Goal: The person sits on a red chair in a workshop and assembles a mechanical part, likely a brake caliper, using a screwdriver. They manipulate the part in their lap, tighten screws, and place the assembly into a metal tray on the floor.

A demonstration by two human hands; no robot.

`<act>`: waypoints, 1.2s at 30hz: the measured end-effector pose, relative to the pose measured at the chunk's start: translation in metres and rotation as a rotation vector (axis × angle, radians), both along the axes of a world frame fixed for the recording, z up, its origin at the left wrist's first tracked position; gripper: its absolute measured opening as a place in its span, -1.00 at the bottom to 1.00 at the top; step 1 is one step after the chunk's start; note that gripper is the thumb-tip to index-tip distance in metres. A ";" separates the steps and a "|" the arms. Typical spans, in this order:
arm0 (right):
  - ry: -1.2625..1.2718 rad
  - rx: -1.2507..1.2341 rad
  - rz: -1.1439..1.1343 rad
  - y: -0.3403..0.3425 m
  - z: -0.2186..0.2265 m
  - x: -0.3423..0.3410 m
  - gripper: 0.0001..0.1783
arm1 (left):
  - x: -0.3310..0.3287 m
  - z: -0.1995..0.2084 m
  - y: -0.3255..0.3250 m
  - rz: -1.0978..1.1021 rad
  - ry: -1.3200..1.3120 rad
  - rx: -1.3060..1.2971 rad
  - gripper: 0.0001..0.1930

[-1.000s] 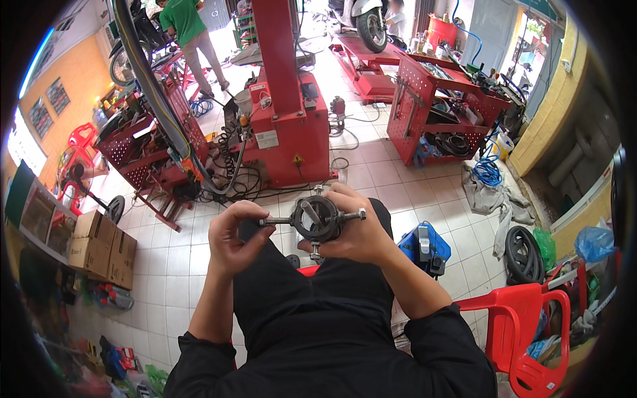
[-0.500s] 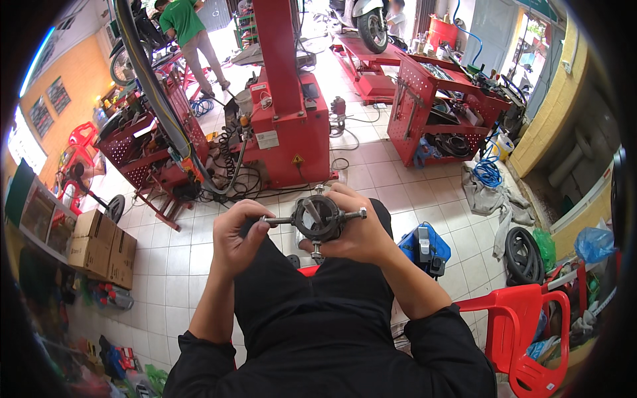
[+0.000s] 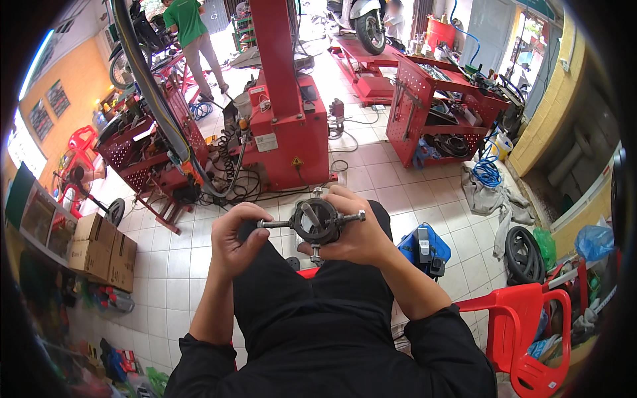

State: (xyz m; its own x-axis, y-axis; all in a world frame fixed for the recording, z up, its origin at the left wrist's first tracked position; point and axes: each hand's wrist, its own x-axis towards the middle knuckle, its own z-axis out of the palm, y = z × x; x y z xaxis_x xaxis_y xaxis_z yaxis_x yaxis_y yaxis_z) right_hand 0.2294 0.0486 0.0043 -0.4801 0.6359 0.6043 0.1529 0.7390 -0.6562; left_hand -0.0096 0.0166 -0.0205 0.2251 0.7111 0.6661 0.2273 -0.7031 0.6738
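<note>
Over my lap I hold a dark metal ring (image 3: 324, 231) with bolts standing out around its side and a lighter metal rod (image 3: 310, 213) slanting inside its opening. My right hand (image 3: 363, 232) is closed around the ring's right side, fingers over the far edge and thumb beneath. On the other side, my left hand (image 3: 237, 239) pinches the end of the long bolt (image 3: 277, 224) that sticks out leftward. Another bolt points down toward me, and one at the right ends in a nut or head near my right knuckles. Part of the ring is hidden by my right hand.
A red machine with a column (image 3: 292, 149) stands ahead, cables around its base. Red tool carts (image 3: 424, 113) flank it. A blue bag (image 3: 428, 249) lies right of my legs, beside a red plastic chair (image 3: 514, 325). Cardboard boxes (image 3: 99, 252) sit left. A person in green (image 3: 188, 26) stands far left.
The ring has tipped slightly, so its opening and the rod inside face me a bit differently. My hands keep their grips almost in place.
</note>
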 end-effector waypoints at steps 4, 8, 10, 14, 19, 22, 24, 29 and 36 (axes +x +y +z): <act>0.019 0.018 -0.010 -0.001 -0.002 -0.001 -0.49 | 0.018 0.009 -0.010 -0.001 -0.170 -0.060 -0.70; 0.012 0.015 -0.005 -0.001 -0.001 0.000 -0.49 | 0.011 -0.002 -0.001 -0.053 -0.158 0.106 -0.66; 0.021 0.009 0.001 0.000 -0.002 0.000 -0.49 | 0.008 -0.004 -0.001 0.002 -0.132 0.083 -0.74; 0.034 0.027 0.003 -0.001 -0.001 -0.002 -0.50 | 0.014 0.003 -0.004 0.059 -0.124 0.010 -0.90; 0.025 0.006 0.005 -0.002 -0.002 -0.002 -0.51 | 0.013 -0.001 -0.004 0.075 -0.092 -0.040 -0.81; 0.057 -0.009 0.017 -0.003 -0.002 -0.005 -0.51 | 0.013 0.001 -0.004 0.067 -0.069 -0.055 -0.76; 0.040 0.001 0.011 -0.002 -0.003 -0.004 -0.51 | 0.010 -0.002 -0.004 0.055 -0.077 -0.118 -0.76; 0.027 0.011 0.000 0.000 -0.004 -0.004 -0.50 | 0.034 0.014 -0.013 0.071 -0.345 0.002 -0.89; -0.003 0.007 0.025 0.002 -0.005 0.000 -0.45 | 0.014 0.011 -0.003 0.044 -0.070 0.186 -0.84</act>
State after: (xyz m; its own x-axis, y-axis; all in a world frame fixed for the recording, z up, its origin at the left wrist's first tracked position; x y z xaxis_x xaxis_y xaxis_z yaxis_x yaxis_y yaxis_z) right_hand 0.2291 0.0507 -0.0003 -0.4977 0.6197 0.6068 0.1366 0.7469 -0.6507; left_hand 0.0044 0.0140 -0.0098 0.1455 0.5824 0.7998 0.2179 -0.8074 0.5484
